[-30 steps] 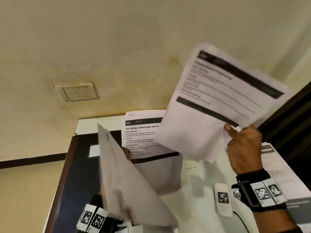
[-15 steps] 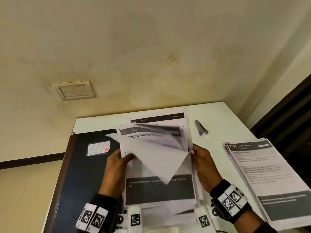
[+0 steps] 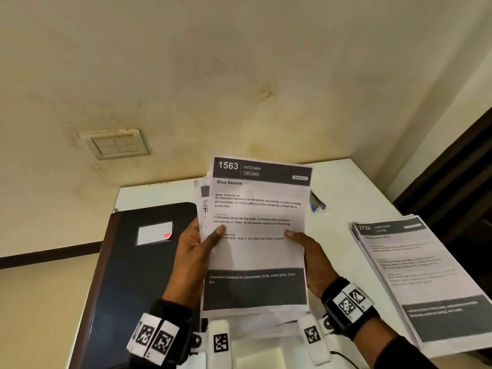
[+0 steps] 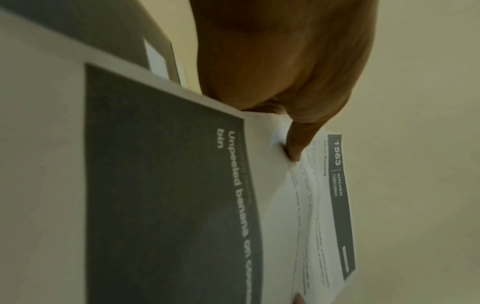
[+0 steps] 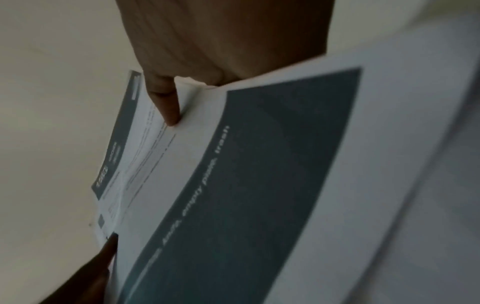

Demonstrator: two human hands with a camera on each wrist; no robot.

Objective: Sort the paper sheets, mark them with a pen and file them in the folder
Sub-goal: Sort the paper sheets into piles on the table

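Note:
Both hands hold up a stack of printed sheets over the white table. The top sheet reads "1563 KITCHEN, Slice Banana". My left hand grips the stack's left edge, thumb on the front; my right hand grips its right edge, thumb on the front too. In the left wrist view the left thumb presses on the sheets. The right wrist view has the right thumb on the sheets. A dark blue folder with a white label lies shut at the left. A blue pen lies behind the stack.
A second pile of printed sheets, topped by one numbered 2732, lies at the table's right edge. A wall with a switch plate stands behind the table. A dark door frame is at the right.
One second ago my right hand held a sheet high and my left held others apart. The sheets have come together into one stack, gripped at both edges, with sheet 1563 on top.

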